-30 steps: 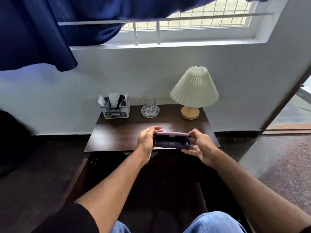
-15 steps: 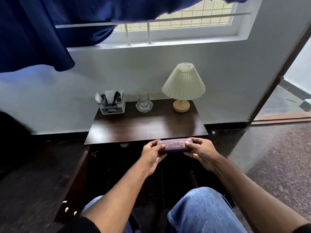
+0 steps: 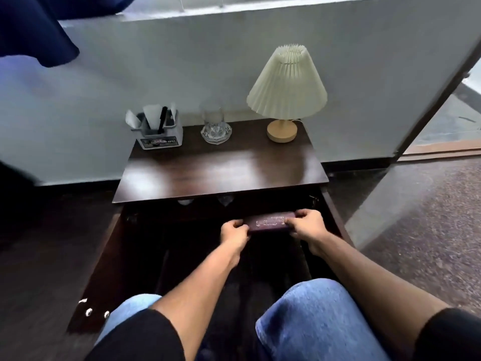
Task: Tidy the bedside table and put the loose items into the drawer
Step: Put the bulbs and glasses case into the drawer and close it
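Purple case spanning left hand to right hand — each hand clamped round one end, fingers curled on it. Open drawer directly beneath both hands; bedside table top just beyond the knuckles. Judged light, stiff-shelled, slightly smooth — end grips adequate; set down flat, no squeezing mid-shell.
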